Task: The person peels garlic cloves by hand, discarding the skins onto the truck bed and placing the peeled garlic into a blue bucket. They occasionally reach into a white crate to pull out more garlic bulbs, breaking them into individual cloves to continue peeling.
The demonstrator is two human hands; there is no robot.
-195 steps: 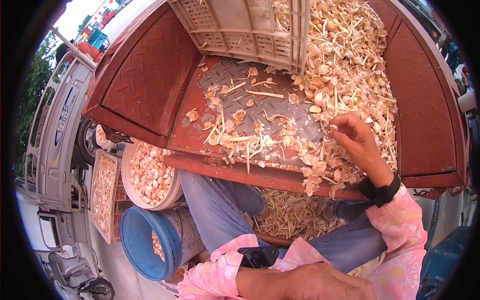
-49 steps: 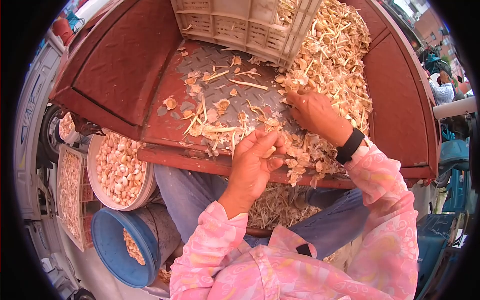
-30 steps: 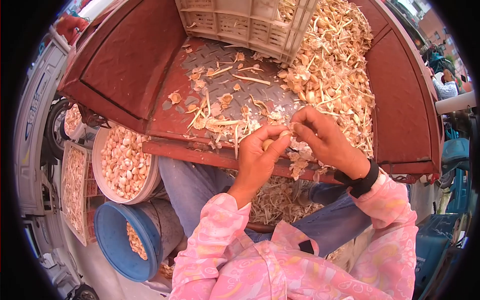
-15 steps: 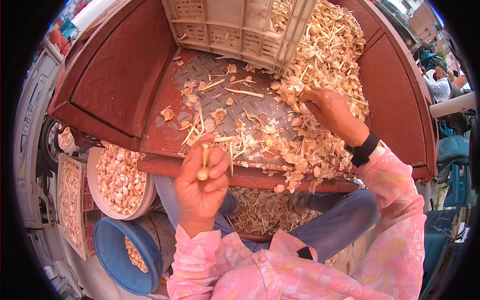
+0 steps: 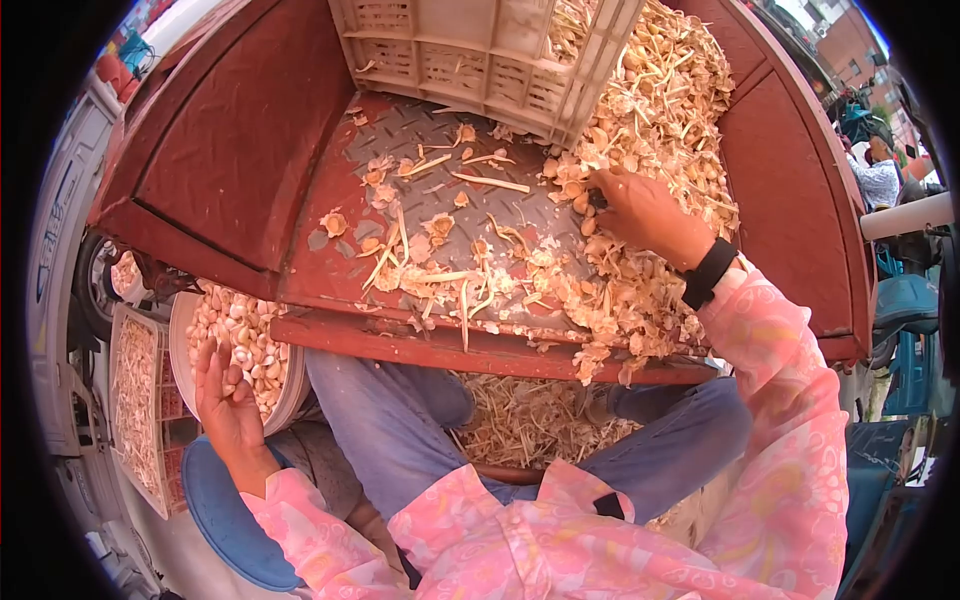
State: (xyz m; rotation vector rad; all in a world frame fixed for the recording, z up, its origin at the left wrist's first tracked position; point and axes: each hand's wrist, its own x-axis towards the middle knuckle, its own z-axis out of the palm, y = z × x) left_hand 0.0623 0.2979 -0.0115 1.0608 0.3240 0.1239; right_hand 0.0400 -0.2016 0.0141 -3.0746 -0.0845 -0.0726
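Note:
My left hand (image 5: 232, 415) is over the near edge of a white bucket (image 5: 295, 390) filled with garlic cloves (image 5: 235, 325). Its fingers are raised and apart, and nothing shows between them. My right hand (image 5: 650, 215), with a black band at the wrist, reaches down to the near left side of a heap of garlic and dry skins (image 5: 670, 100). Its fingers are bent downward with the tips among loose cloves; what they grip, if anything, is hidden.
A pale plastic crate (image 5: 460, 60) stands tilted at the back of the red metal truck bed (image 5: 230, 170). Dry stems and skins litter the bed floor. Left of me are a blue bucket (image 5: 225, 520) and another crate (image 5: 140, 400). Skins lie between my legs.
My left hand has moved left and down from in front of me to the white bucket. The garlic clove it held no longer shows. My right hand has shifted slightly left on the heap.

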